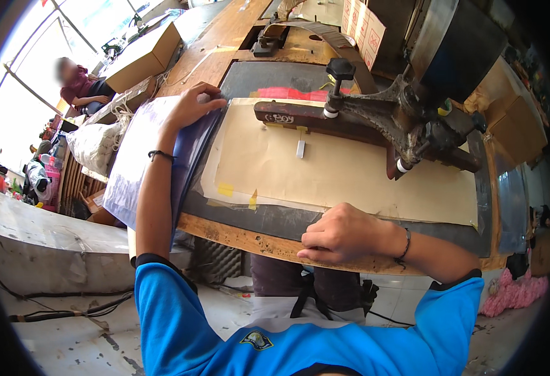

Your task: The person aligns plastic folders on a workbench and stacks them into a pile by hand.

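So from where I'm watching, my left hand [190, 106] is planted on the far top corner of a stack of bluish-purple plastic sheets [146, 156], fingers curled over the top sheet's edge and pinching it, I'd say to peel one off or keep the pile from sliding. The stack hangs off the bench's left end, right beside the big tan paper sheet [325, 172] that's taped down with little yellow tabs (my guess is so it doesn't creep under the press).

My right hand [341, 233] is curled into a loose fist near the front wooden edge of the workbench [237, 235], knuckles resting on the dark mat at the paper's near edge. I can't tell whether there's anything inside that fist, maybe a thin film edge, maybe nothing.

Beyond that hand, the heavy rusty press arm [375, 122] reaches over the paper, with a black knob [340, 67] on top. Cardboard boxes [142, 56] sit past the left hand, and another person sits way off by the windows.
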The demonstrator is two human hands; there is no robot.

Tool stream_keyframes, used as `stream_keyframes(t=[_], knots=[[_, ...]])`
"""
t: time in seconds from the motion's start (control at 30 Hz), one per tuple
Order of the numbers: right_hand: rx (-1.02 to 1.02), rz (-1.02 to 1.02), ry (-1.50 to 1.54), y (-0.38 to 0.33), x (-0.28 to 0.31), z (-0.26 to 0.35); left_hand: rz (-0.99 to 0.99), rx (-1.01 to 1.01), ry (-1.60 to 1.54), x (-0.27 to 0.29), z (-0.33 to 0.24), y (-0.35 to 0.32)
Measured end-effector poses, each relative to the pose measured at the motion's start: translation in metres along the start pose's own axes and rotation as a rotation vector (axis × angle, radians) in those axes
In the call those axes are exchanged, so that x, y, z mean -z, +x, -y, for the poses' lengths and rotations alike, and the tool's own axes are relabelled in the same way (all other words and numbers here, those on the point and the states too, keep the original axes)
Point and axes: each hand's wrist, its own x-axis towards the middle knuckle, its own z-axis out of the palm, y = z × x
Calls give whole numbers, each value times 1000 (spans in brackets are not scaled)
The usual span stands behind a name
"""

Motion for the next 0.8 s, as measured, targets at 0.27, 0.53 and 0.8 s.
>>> stream_keyframes(t=[0.27,0.53,0.8], knots=[[-13,-3,23,0,0,2,-215,-100,41,7,3,5],[9,-10,42,0,0,0,-34,-93,135,-4,-14,-14],[8,16,-4,-2,1,2,-11,-58,250,-1,-42,-46]])
